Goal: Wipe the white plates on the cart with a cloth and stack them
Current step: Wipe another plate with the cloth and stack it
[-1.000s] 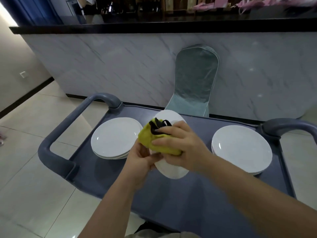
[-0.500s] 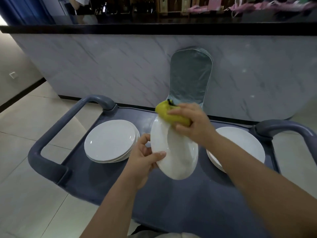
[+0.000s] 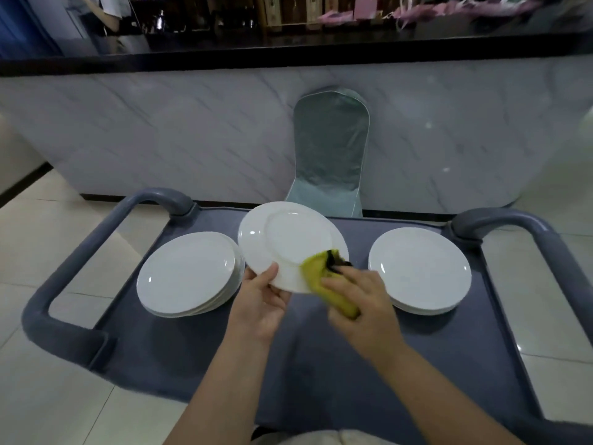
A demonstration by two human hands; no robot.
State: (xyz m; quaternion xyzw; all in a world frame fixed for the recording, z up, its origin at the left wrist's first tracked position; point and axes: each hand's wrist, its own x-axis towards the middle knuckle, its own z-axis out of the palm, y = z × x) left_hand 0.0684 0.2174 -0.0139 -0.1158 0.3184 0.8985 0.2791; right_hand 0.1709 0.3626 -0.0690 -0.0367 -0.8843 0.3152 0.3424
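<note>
My left hand (image 3: 261, 300) grips the near rim of a white plate (image 3: 288, 239), held tilted above the middle of the grey cart (image 3: 321, 364) with its underside ring facing me. My right hand (image 3: 362, 303) holds a bunched yellow cloth (image 3: 324, 277) with a black trim against the plate's lower right edge. A stack of white plates (image 3: 187, 273) lies on the cart's left side. Another stack of white plates (image 3: 420, 269) lies on its right side.
Grey cart handles curve up at the left (image 3: 80, 252) and right (image 3: 545, 252). Beyond the cart a chair with a pale green cover (image 3: 330, 155) stands against a marble-faced counter (image 3: 192, 130). Tiled floor surrounds the cart.
The plate has turned from nearly edge-on to its underside facing me. My right hand brought the cloth from the plate's top rim down to its lower right edge.
</note>
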